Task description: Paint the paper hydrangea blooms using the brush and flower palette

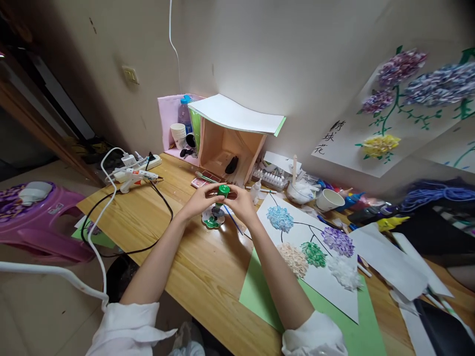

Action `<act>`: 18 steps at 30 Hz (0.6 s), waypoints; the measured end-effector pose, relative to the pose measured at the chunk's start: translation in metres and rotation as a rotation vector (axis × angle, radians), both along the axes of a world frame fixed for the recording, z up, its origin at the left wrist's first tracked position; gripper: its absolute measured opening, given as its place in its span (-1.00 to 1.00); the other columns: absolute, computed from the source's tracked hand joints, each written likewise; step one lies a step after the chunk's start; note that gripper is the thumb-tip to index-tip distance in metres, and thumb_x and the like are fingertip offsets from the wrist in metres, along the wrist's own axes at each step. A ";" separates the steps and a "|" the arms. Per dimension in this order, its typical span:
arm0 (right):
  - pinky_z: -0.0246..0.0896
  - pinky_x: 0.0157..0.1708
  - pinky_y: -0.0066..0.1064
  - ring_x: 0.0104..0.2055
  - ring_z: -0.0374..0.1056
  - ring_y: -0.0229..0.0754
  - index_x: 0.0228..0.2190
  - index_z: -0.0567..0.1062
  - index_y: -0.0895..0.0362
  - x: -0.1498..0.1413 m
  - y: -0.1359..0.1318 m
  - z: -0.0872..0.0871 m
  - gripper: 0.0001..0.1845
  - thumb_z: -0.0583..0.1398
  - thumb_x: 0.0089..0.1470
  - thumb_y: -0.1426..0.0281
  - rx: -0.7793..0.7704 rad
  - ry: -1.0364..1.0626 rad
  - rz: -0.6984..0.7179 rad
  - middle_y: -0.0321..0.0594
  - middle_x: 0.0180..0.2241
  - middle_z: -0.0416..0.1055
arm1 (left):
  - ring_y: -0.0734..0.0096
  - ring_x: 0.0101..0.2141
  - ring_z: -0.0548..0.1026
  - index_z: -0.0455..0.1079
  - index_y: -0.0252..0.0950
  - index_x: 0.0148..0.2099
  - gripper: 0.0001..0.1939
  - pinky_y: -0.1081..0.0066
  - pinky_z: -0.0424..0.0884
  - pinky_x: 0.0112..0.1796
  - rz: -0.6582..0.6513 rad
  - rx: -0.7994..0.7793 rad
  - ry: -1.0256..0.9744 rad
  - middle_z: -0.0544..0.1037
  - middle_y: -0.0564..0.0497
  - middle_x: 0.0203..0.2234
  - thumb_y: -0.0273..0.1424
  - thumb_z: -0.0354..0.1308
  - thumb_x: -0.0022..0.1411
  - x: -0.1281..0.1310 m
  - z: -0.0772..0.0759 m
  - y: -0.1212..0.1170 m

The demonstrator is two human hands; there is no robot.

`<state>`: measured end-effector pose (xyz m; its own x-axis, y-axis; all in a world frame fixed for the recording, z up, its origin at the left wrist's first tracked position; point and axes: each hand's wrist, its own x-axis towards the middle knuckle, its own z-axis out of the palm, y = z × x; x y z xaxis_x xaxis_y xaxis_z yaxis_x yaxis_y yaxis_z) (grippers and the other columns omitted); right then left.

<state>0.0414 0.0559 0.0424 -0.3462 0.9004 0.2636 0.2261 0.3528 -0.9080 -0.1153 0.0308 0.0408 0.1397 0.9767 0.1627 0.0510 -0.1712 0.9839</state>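
In the head view, our left hand (202, 199) and right hand (241, 202) meet around a small green bottle (223, 190), above the tabletop (208, 267). Both hands are narrow, closed on it from 9 and 3 o'clock, with thumbs and fingers near its upper part. It looks roughly upright, its round end towards us; whether that end is a closed cap, we cannot tell.

We judge the bottle light and fairly stiff, probably plastic that could give a little if we squeeze hard. Its smooth, rounded side may turn or slip under damp or painty fingers. It should not be fragile, but a spill seems the likelier trouble if it is open. The best hold is low on the body with one hand, keeping it upright, leaving the top for the thumb and fingertips of the other.

From the bottle, the palette (211, 224), with green on it, lies near 7 o'clock; we would keep our wrists off that smear. A blue brush (233, 220) slants towards 5 o'clock, thin and easy to roll. At 4 o'clock the flower sheet (336, 294) carries ruffled, delicate-looking blooms that a sleeve could snag.
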 end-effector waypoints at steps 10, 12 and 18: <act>0.38 -0.20 -0.32 -0.28 0.47 -0.14 -0.28 0.53 0.15 -0.003 -0.002 -0.002 -0.67 0.19 -0.19 0.56 0.078 -0.059 -0.080 -0.20 -0.30 0.57 | 0.12 -0.04 0.48 0.50 -0.34 -0.04 -0.55 0.16 0.36 0.03 0.089 0.043 -0.042 0.57 -0.11 -0.08 -0.43 0.28 -0.05 0.008 -0.008 0.002; 0.37 -0.24 -0.34 -0.32 0.47 -0.15 -0.31 0.54 0.15 -0.003 -0.002 -0.001 -0.69 0.19 -0.20 0.55 0.086 -0.056 -0.100 -0.20 -0.35 0.57 | 0.13 -0.05 0.49 0.52 -0.34 -0.06 -0.57 0.16 0.35 0.04 0.115 0.065 -0.053 0.58 -0.10 -0.09 -0.43 0.28 -0.06 0.009 -0.008 0.001; 0.35 -0.35 -0.38 -0.40 0.43 -0.16 -0.41 0.54 0.14 -0.002 -0.003 0.000 -0.80 0.22 -0.21 0.48 0.044 -0.026 -0.133 -0.24 -0.44 0.54 | 0.17 -0.08 0.51 0.54 -0.32 -0.09 -0.60 0.20 0.36 0.03 0.144 0.083 -0.082 0.60 -0.07 -0.14 -0.46 0.26 -0.07 0.013 -0.012 0.000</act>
<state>0.0392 0.0525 0.0425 -0.2317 0.9266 0.2963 0.2967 0.3573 -0.8856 -0.1020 0.0309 0.0290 -0.0173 0.9685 0.2485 0.0006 -0.2485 0.9686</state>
